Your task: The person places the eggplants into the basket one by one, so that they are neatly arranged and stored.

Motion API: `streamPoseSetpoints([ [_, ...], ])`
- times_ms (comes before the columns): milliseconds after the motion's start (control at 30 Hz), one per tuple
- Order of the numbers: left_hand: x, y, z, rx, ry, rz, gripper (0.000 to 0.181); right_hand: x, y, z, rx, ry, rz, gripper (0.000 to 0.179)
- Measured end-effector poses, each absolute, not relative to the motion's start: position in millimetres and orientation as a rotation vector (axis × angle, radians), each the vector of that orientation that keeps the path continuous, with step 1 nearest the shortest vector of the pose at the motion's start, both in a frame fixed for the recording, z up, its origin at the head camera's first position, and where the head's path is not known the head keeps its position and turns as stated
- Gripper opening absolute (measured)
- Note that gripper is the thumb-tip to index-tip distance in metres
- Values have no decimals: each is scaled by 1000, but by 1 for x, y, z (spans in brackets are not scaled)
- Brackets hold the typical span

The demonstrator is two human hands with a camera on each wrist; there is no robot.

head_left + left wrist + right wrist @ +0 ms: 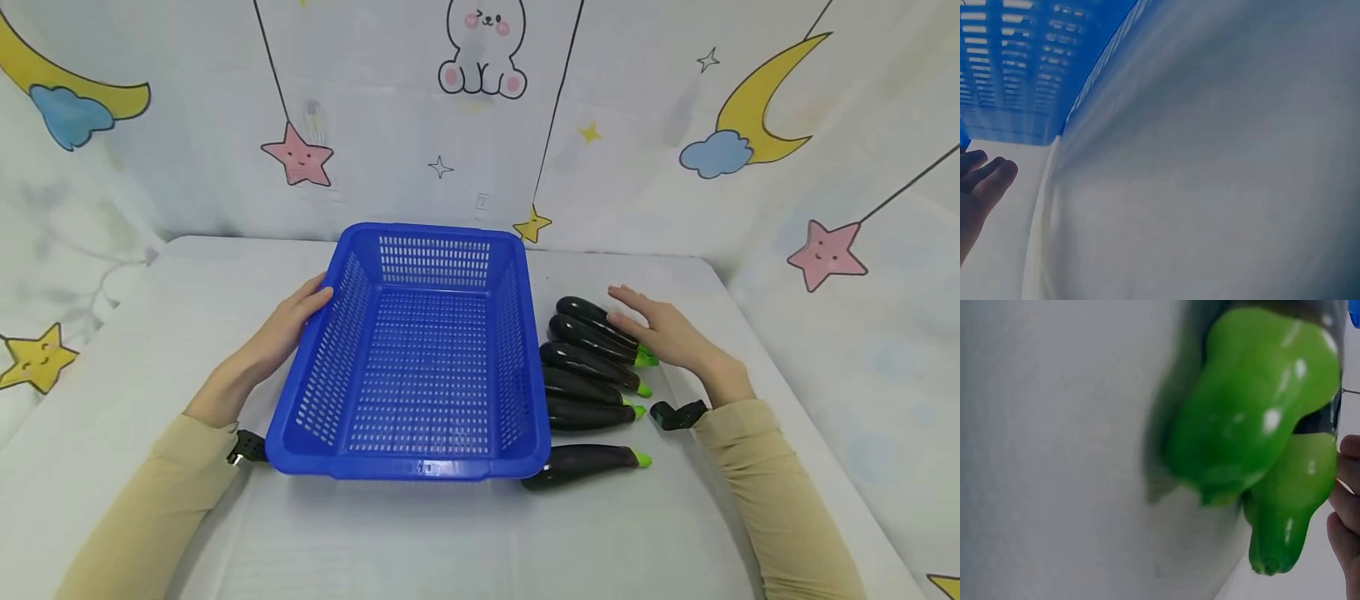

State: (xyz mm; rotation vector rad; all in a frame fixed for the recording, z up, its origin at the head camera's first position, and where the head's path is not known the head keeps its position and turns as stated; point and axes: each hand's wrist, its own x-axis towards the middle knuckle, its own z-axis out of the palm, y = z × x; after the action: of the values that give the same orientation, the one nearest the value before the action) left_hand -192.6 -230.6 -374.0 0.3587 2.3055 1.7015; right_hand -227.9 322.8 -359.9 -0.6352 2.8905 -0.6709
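A blue plastic basket point(408, 468) with perforated walls and floor stands in front of me, with nothing inside it. At its left side my left hand point(281, 327) rests against the outside of the rim, thumb and fingertips close together there. In the left wrist view, the fingers point(999, 181) look loosely extended below the basket wall point(1016, 75). My right hand point(667, 329) hovers at the far eggplants, fingers straight and the thumb over the stem end of the farthest eggplant point(596, 317). Two green eggplant caps point(1254, 400) fill the right wrist view beside its fingers point(1346, 506).
Several dark eggplants lie in a row right of the basket, their left ends partly hidden behind it. The nearest eggplant point(588, 463) lies a little apart from the others. A white cloth point(405, 542) covers the table, and patterned curtains point(637, 200) hang around it.
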Motion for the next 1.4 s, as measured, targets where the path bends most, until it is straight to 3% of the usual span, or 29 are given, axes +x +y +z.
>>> streamPoseSetpoints([
  [600,-165,-214,-384,126,1565,2046,80,-234,326,-378,-752,2847,-769,48],
  [1400,-166,-210,-385,209,1568,2044,79,-234,327,-377,-821,2910,-852,41],
])
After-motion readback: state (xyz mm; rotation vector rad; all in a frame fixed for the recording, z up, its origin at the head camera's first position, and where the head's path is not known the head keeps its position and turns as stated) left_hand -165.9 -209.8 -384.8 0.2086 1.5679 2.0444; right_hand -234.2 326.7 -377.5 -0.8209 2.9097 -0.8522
